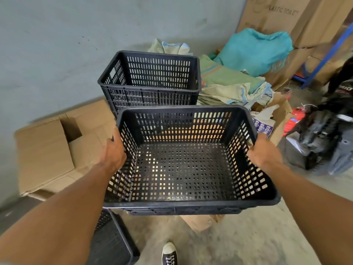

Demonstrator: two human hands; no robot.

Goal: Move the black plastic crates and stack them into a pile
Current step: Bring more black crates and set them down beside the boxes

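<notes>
I hold an empty black slotted plastic crate (181, 169) off the floor in front of me. My left hand (114, 152) grips its left rim and my right hand (264, 152) grips its right rim. Beyond it, against the grey wall, stands a pile of black crates (150, 79) nested one in another, its top one empty and upright. The held crate is nearer to me than the pile, and its far rim overlaps the pile's lower front. Part of another black crate (112, 240) shows on the floor at the lower left, under my left arm.
An open cardboard box (47, 153) lies on the floor at left. Woven sacks (229, 87) and a teal bag (256, 50) are heaped right of the pile, with cardboard boxes (286, 16) behind. A dark scooter (328, 121) stands at right. My shoe (169, 253) is on the concrete floor below.
</notes>
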